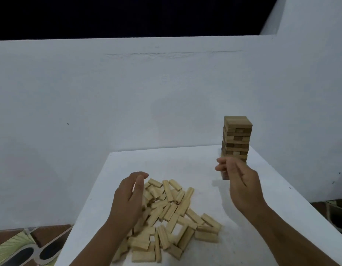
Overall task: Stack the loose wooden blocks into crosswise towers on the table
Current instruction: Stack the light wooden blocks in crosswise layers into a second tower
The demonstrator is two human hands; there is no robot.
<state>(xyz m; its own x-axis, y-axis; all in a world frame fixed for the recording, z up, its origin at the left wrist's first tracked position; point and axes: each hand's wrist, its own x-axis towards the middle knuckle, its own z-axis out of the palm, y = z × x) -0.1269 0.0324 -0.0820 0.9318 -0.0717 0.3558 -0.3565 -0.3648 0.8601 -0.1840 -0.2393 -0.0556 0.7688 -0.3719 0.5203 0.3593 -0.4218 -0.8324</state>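
Observation:
A pile of loose pale wooden blocks (172, 214) lies on the white table (252, 237), in the middle near me. One crosswise tower (236, 141), several layers high, stands at the table's far right. My left hand (128, 198) hovers over the left side of the pile with relaxed, slightly curved fingers and holds nothing. My right hand (241, 185) is raised in front of the tower's base, fingers curled with the thumb against them. No block shows in it. It hides the lowest layers of the tower.
A white wall (128, 93) rises right behind the table's far edge. The floor at the lower left carries a green patterned mat (10, 248) with dark ovals. Dark objects (339, 214) sit low at the right, past the table's edge.

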